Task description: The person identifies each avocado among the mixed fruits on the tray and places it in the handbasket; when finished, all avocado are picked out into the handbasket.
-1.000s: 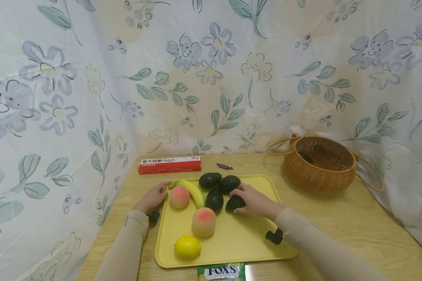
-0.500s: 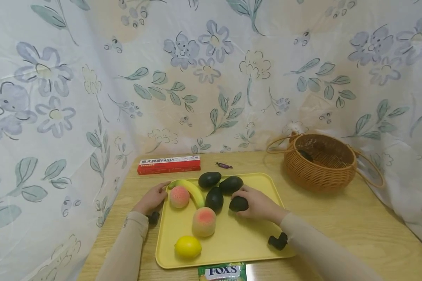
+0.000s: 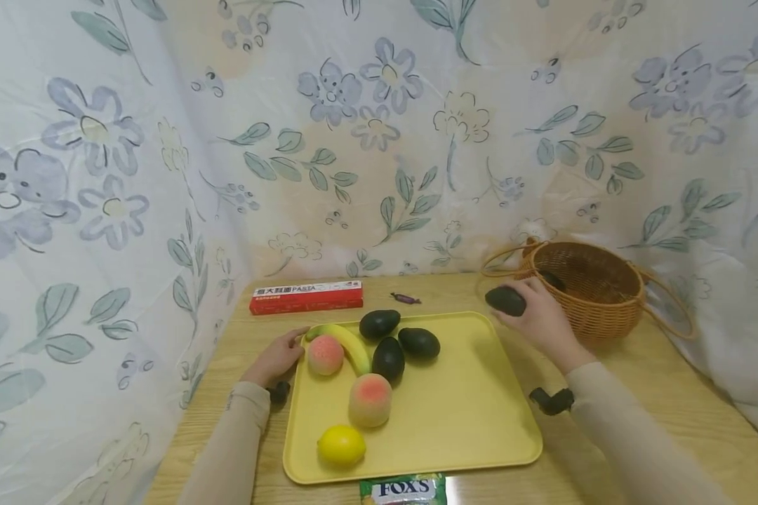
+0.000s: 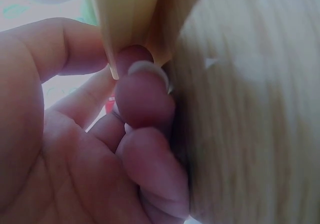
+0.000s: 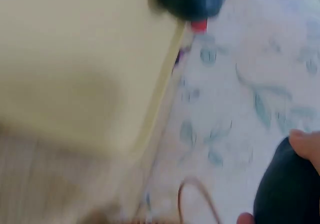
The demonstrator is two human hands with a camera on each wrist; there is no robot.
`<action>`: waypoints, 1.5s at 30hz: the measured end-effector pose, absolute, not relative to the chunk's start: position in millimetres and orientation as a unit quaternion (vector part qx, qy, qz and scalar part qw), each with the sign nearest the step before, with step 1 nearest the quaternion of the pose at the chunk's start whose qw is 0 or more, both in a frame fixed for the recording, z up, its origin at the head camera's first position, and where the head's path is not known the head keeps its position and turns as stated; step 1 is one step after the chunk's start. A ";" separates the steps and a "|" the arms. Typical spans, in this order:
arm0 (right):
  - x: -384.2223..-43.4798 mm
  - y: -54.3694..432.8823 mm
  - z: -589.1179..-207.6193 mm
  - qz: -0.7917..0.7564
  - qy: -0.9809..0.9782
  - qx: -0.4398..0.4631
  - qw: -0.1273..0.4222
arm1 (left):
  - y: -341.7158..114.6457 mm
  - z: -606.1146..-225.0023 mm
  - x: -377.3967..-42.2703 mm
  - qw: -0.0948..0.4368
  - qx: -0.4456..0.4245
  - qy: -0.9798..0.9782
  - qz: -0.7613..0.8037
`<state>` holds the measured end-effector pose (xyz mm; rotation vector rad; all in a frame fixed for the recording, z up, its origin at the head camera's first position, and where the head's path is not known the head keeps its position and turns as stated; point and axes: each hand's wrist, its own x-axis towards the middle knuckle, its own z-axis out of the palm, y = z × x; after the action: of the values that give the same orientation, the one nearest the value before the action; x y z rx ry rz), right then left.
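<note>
My right hand (image 3: 543, 321) grips a dark green avocado (image 3: 504, 301) above the tray's far right corner, just left of the wicker basket (image 3: 596, 308). In the right wrist view, fingertips show on two sides of that avocado (image 5: 287, 186). My left hand (image 3: 278, 356) holds the left rim of the yellow tray (image 3: 461, 421). Seen from the left wrist, its fingers (image 4: 145, 97) curl under the tray's edge (image 4: 122, 22). Three more avocados (image 3: 419, 343) lie on the tray, with a banana (image 3: 347, 344), two peaches (image 3: 370, 400) and a lemon (image 3: 342, 445).
A red and white pasta box (image 3: 306, 298) and a purple wrapped candy (image 3: 406, 299) lie behind the tray. A green FOX'S packet (image 3: 404, 489) is at the front edge. Another dark avocado (image 3: 551, 280) sits inside the basket, whose handles stick out sideways.
My right hand has lifted the avocado off the tray and carried it back and to the right, near the basket. The left hand stays at the tray's rim.
</note>
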<state>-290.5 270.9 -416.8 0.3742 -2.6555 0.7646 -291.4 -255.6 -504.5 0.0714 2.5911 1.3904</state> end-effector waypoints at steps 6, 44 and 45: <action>-295.1 314.8 -406.1 0.272 -0.927 0.065 0.249 | -257.6 -505.4 -292.2 0.097 0.019 0.883 0.459; -261.4 143.0 -422.7 0.306 -0.847 0.388 0.195 | -253.9 -501.3 -293.2 0.083 0.031 0.904 0.418; -260.5 135.9 -424.8 0.305 -0.844 0.403 0.180 | -253.5 -501.6 -293.1 0.081 0.033 0.905 0.417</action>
<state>-260.5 135.9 -424.8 1.1397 -2.3848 0.8611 -293.1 -253.5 -501.6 0.0988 2.7041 1.2468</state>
